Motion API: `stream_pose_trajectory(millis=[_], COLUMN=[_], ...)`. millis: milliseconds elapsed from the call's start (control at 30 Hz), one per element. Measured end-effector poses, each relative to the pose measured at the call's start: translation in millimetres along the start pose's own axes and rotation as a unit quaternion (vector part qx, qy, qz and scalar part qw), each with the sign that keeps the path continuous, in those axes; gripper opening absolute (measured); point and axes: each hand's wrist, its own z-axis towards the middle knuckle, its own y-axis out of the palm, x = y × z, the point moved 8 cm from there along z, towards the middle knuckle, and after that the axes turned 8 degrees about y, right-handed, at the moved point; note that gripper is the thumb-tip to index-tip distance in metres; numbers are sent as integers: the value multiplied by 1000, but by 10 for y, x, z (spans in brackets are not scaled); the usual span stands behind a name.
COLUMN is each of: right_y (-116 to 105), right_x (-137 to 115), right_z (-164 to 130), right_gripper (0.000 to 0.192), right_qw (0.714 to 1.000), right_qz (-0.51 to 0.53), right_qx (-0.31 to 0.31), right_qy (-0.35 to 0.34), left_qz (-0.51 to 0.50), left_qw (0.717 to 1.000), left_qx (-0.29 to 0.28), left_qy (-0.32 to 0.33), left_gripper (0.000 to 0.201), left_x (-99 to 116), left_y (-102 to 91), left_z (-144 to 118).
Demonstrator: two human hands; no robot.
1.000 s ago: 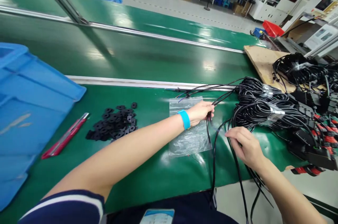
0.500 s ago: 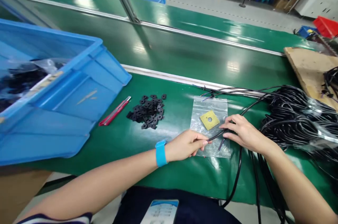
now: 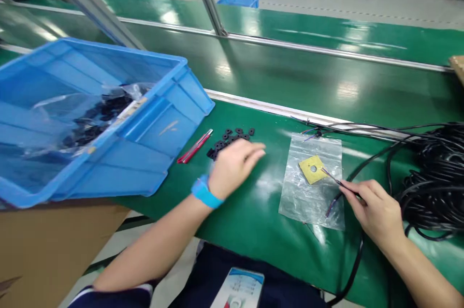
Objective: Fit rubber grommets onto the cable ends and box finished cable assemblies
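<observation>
We see a glossy green bench (image 3: 253,211), a blue bin (image 3: 145,143) at left, black washers (image 3: 232,136), a red cutter (image 3: 195,146), a yellow square (image 3: 311,168) on a clear bag (image 3: 308,201), black cables (image 3: 435,177) at right, and our blue wristband (image 3: 203,193).

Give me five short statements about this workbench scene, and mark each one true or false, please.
1. The left hand is over the pile of black washers. True.
2. The right hand pinches a cable end with thin wires. True.
3. The yellow square piece lies inside the blue bin. False: it lies at the clear plastic bag.
4. The red utility knife is held in the left hand. False: it lies on the green mat.
5. The wristband is blue. True.
</observation>
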Motion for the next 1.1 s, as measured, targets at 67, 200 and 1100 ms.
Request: stream_pose_trajectory(millis=[67, 200, 1100], right_y=[77, 244, 391], right_x=[53, 7, -172], right_z=[-28, -30, 19], right_gripper=[12, 15, 28], right_qw=[999, 997, 979], right_qz=[-31, -81, -144], right_qx=[2, -16, -123], right_qy=[14, -4, -79], left_qz=[135, 270, -329], left_qw=[991, 962, 915], left_qx=[2, -40, -234], left_qy=[-7, -20, 29], left_gripper=[44, 48, 14], left_x=[-330, -752, 435], left_y=[-81, 62, 944], left_z=[213, 564, 36])
